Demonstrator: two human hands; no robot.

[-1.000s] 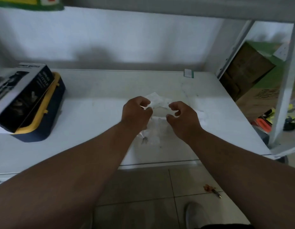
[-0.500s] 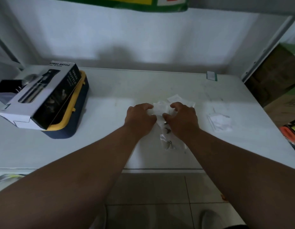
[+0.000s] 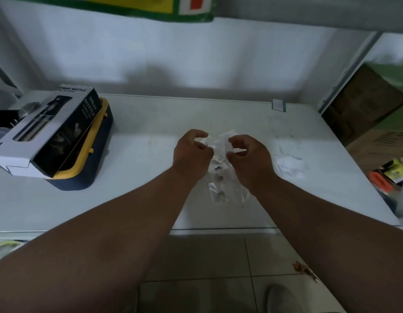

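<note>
A small clear plastic bag [image 3: 221, 184] with a few little metal parts inside hangs between my hands over the white table [image 3: 139, 195]. My left hand [image 3: 191, 152] pinches the bag's crumpled top edge from the left. My right hand [image 3: 248, 157] pinches the same top edge from the right, fingers curled. The bag's lower end rests on or just above the table surface; I cannot tell which.
A spray bottle box [image 3: 49, 132] lies on a navy and yellow case [image 3: 83, 175] at the table's left. A second clear bag [image 3: 288, 164] lies right of my hands. Cardboard boxes [image 3: 365, 109] and tools [image 3: 386, 177] sit beyond the right edge. Tiled floor lies below.
Both hands have kept hold of the bag's top; they have drawn slightly apart since half a second ago. The view has shifted left and steadied.
</note>
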